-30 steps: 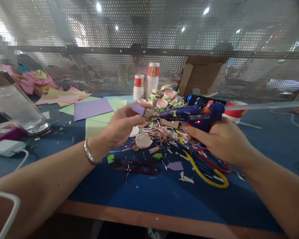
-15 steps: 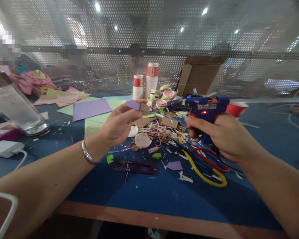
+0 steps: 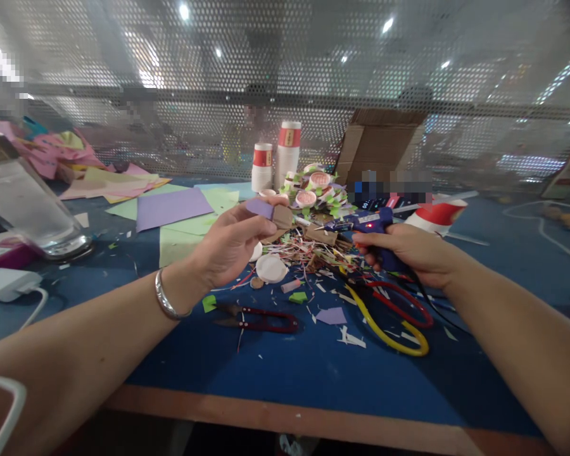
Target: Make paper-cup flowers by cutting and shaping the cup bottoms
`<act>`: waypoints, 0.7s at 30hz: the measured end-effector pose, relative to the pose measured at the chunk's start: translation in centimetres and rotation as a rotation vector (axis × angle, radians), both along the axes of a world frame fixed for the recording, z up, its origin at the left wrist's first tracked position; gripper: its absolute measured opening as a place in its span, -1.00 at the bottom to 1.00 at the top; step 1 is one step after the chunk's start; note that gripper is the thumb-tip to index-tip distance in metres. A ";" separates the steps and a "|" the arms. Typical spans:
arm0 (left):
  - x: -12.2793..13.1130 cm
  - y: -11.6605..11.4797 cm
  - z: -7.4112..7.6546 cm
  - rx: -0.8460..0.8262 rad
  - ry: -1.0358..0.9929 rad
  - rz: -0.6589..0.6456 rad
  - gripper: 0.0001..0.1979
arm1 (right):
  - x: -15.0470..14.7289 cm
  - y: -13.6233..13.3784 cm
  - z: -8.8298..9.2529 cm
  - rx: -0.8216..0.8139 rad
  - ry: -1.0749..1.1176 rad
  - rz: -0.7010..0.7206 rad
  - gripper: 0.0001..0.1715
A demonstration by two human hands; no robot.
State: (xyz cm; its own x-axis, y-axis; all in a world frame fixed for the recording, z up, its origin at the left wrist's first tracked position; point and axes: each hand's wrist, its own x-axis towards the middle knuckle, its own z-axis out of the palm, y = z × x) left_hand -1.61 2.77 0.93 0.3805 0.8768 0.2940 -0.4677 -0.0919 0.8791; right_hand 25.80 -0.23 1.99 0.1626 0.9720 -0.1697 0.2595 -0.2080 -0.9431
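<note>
My left hand (image 3: 225, 250) pinches a small purple paper piece (image 3: 259, 207) together with a brown cardboard piece (image 3: 282, 218) between thumb and fingers. My right hand (image 3: 415, 252) is wrapped around the handle of a blue hot glue gun (image 3: 373, 219) with a lit red light. The gun's nozzle points left toward the cardboard, a short gap away from it. Beneath the hands lies a heap of paper and cord scraps (image 3: 308, 250). White paper discs (image 3: 272, 268) lie just below my left fingers.
Red-handled thread snips (image 3: 266, 320) and yellow-and-red-handled scissors (image 3: 384, 329) lie in front. Stacked paper cups (image 3: 289, 152) stand behind decorated cup pieces (image 3: 319, 183). Coloured sheets (image 3: 171, 209) and a glass of water (image 3: 33, 202) are leftward; a red-and-white cup (image 3: 437, 216) is rightward.
The glue gun has dropped lower and shifted, its nozzle no longer level with the top of the purple piece. My left hand has moved slightly right and down, showing more cardboard.
</note>
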 end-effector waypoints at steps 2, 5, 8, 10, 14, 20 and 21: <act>0.0 -0.1 0.1 -0.013 0.007 -0.007 -0.71 | 0.1 0.2 -0.2 -0.013 -0.019 0.002 -0.56; 0.0 -0.3 0.2 -0.013 0.021 -0.014 -0.70 | 0.4 0.5 -0.5 -0.033 -0.063 0.006 -0.56; 0.0 -0.3 0.2 -0.001 0.040 -0.013 -0.71 | 0.7 0.7 -0.9 -0.048 -0.153 0.003 -0.60; 0.0 -0.3 0.3 0.003 0.049 -0.015 -0.71 | 1.0 0.9 -1.1 -0.050 -0.255 -0.001 -0.60; 0.0 -0.4 0.4 0.005 0.069 -0.011 -0.72 | 2.1 1.6 -1.0 -0.006 -0.579 -0.028 -0.48; 0.0 -0.5 0.2 0.025 0.090 -0.026 -0.71 | 1.7 0.8 0.3 0.201 -0.963 -0.109 -0.65; 0.0 -0.5 0.2 0.025 0.089 -0.032 -0.71 | 1.0 0.3 0.5 0.244 -0.973 -0.090 -0.69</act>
State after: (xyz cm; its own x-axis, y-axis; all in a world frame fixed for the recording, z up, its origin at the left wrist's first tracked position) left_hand -1.58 2.26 1.09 0.4337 0.8566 0.2794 -0.3908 -0.1006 0.9150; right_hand 26.83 0.04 2.49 0.1989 0.9399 0.2775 0.9323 -0.0942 -0.3492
